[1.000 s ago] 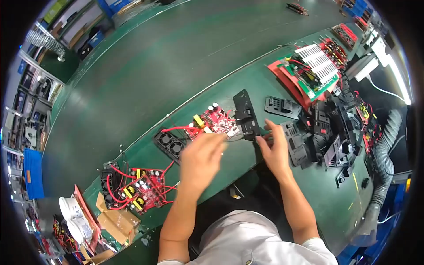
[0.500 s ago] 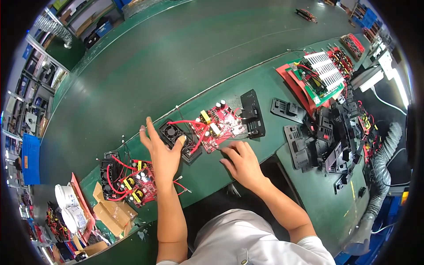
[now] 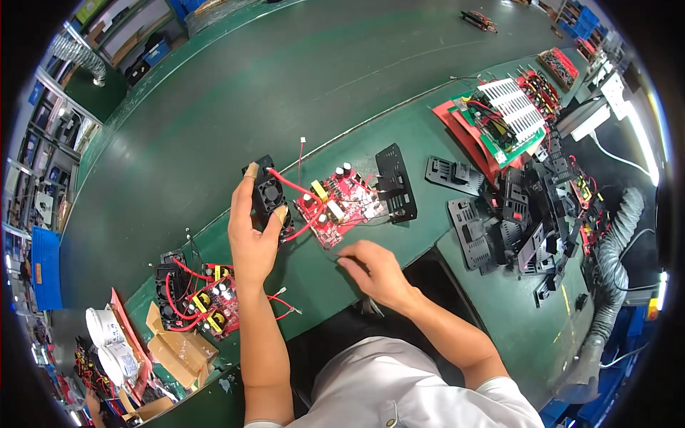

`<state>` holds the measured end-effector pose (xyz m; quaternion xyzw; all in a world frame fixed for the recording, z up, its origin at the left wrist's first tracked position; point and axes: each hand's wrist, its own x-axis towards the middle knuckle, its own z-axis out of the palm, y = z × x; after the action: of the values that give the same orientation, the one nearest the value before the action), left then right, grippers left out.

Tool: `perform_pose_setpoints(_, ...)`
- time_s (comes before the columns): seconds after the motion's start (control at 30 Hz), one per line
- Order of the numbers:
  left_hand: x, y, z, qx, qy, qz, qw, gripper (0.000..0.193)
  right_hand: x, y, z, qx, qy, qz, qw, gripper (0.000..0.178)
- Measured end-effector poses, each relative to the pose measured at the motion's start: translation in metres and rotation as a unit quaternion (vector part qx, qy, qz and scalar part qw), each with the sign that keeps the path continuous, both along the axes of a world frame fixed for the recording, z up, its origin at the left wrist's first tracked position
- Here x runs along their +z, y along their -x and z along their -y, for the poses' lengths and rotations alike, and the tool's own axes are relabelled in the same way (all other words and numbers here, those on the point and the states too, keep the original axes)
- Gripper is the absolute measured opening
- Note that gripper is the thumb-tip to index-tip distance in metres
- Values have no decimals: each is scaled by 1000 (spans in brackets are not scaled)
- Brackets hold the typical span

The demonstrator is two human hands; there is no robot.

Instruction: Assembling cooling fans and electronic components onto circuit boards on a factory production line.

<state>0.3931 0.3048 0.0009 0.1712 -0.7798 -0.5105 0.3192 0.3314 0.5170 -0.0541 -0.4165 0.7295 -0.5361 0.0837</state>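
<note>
My left hand (image 3: pixel 255 246) grips a black end panel with a fan (image 3: pixel 271 192), fingers along its far side and thumb on the near side. Thick red wires (image 3: pixel 287 182) run from that panel to a red circuit board (image 3: pixel 335 208) lying to its right on the green bench. A flat black slotted end plate (image 3: pixel 396 183) is tilted up at the board's right end, joined by wires. By the board's near edge is my right hand (image 3: pixel 378 272), its thumb and forefinger drawn close together. Whatever lies between those fingertips is too small to tell.
Left of my left forearm lies a similar red board (image 3: pixel 222 301) with its fan panel. An opened cardboard box (image 3: pixel 178 346) and white tubs (image 3: pixel 107 328) are at lower left. Black plates (image 3: pixel 471 232), a green board with a silver heatsink (image 3: pixel 511 107) and a grey duct (image 3: pixel 606 285) occupy the right.
My left hand has closed around the fan panel and tipped it up more upright. My right hand has moved slightly left and nearer, with its fingers drawn together.
</note>
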Motion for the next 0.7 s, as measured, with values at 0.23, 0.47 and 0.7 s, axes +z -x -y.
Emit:
perform_pose_setpoints(0.23,2,0,0,-9,-35,6,999,78,10,1,6,133,-74,-33,988,17)
perform_pose_setpoints(0.47,-6,-3,-1,11,-89,-37,995,76,49,39,-3,70,-48,-33,996,16)
perform_pose_setpoints(0.7,-5,-6,-6,2,-138,-50,989,75,90,71,5,-79,-19,20,997,19)
